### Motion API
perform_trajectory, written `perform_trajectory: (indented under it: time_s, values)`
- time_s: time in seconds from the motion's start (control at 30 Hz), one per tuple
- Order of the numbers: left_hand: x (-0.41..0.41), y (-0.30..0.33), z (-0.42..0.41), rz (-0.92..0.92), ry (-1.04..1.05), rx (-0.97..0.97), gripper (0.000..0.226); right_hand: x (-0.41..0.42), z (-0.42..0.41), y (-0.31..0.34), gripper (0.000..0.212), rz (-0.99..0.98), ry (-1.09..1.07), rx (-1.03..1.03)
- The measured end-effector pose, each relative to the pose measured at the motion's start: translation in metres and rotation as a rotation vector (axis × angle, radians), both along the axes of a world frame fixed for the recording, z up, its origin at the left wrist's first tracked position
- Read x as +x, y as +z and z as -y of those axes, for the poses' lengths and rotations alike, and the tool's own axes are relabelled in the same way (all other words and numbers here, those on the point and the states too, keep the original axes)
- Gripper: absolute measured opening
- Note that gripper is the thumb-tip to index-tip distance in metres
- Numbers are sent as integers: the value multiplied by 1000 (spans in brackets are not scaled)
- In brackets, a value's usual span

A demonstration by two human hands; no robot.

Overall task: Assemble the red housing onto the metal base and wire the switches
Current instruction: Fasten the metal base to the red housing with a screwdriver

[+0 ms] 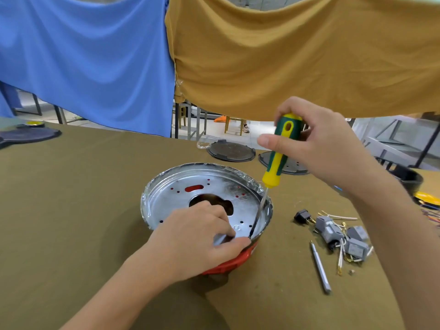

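Fastening step in hand, by judgement: round silver metal base seated on top of red plastic housing, on olive cloth worktop, housing showing only at near edge and through the holes of the plate. Left hand on near rim of base, fingers curled, pinching something small beside the blade tip; a screw probably, too small to tell. Right hand above, wrapped around green and yellow screwdriver, shaft slanting down to the plate near right rim. Next move, by judgement: tip kept square in the screw head, downward pressure with turning, base held against rotation. To the right, apart from the base: grey switches with loose wires, not yet connected, and slim grey metal tool. Farther back: dark round covers, then blue cloth and mustard cloth hanging.
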State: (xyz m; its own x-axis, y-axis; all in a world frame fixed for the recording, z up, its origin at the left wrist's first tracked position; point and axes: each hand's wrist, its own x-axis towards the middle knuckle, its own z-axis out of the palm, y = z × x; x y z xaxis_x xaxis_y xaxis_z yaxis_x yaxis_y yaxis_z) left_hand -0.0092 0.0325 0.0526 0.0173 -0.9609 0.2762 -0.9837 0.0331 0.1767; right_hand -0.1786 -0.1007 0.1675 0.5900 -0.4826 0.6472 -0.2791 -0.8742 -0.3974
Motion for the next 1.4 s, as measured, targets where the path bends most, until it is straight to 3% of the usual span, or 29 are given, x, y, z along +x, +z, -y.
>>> perform_trajectory:
  time_s: [0.07,0.1,0.17,0.27,0.33,0.43,0.53,0.67,0.73,0.87,0.97,1.07,1.17,1.27,1.33,1.4]
  values:
    - [-1,1,-1,17,-21,16,76,5,-4,-2,41,15,-104,-56]
    - [-1,2,-1,32,-30,20,78,7,-4,-3,36,2,-109,-61]
    - [-3,2,-2,68,-36,23,82,7,-4,-1,14,-5,16,65]
    - [-5,0,-3,126,-38,12,87,-4,-4,8,21,0,278,332]
    - [-7,-1,-4,144,-42,-13,86,-7,-7,11,8,3,213,223]
    - [-9,-4,-5,155,-37,-50,83,1,-7,5,41,30,-89,-25]
    - [-11,-4,-5,164,-30,-82,83,9,-10,1,36,-17,-135,-57]
    - [-13,-6,-6,182,-24,-133,79,-2,-8,10,22,11,210,339]
    - [-15,-7,-7,187,-25,-153,75,-5,-9,10,12,41,190,252]
    - [-16,-9,-6,194,-24,-178,74,8,-9,2,42,22,-205,-79]
    - [-16,-10,-6,196,-22,-189,77,8,-9,4,22,-62,-44,83]
    - [-16,-11,-6,197,-27,-209,79,-7,-7,12,29,-98,223,307]
    - [-15,-12,-6,193,-37,-234,80,-5,-10,11,15,-60,66,117]
    - [-15,-12,-7,197,-43,-275,78,9,-16,5,43,-31,-245,-132]
    - [-15,-12,-7,202,-62,-316,68,13,-19,2,40,-73,-256,-128]
    - [-15,-13,-6,203,-97,-374,50,9,-13,3,28,-119,-113,23]
